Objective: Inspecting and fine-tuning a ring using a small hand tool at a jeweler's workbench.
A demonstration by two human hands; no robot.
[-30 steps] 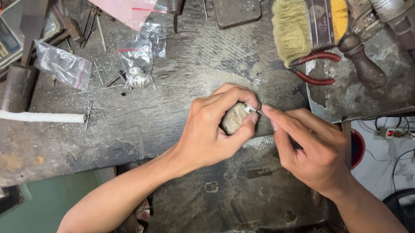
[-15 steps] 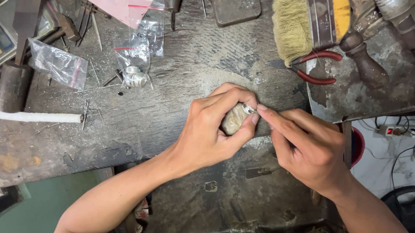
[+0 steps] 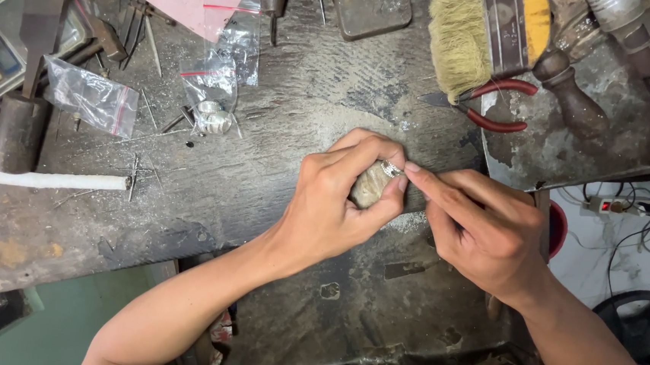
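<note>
My left hand (image 3: 335,202) is wrapped around a small pale, rounded block (image 3: 370,187) and pinches a small silver ring (image 3: 391,169) against its top, over the worn dark workbench (image 3: 283,126). My right hand (image 3: 482,228) comes in from the right; its index finger and thumb touch the ring from that side. Whether the right fingers hold a thin tool is hidden. A patch of pale filings (image 3: 414,222) lies just under the hands.
Clear plastic bags (image 3: 90,101) and small silver rings (image 3: 213,117) lie to the left, with a white rod (image 3: 58,181) and a dark metal cylinder (image 3: 17,132). A straw brush (image 3: 457,43), red-handled pliers (image 3: 491,103) and a wooden-handled tool (image 3: 575,97) sit at back right. Scattered thin metal pins lie nearby.
Both hands stay together on the ring and block; the view has shifted slightly, and the fingers show only tiny adjustments.
</note>
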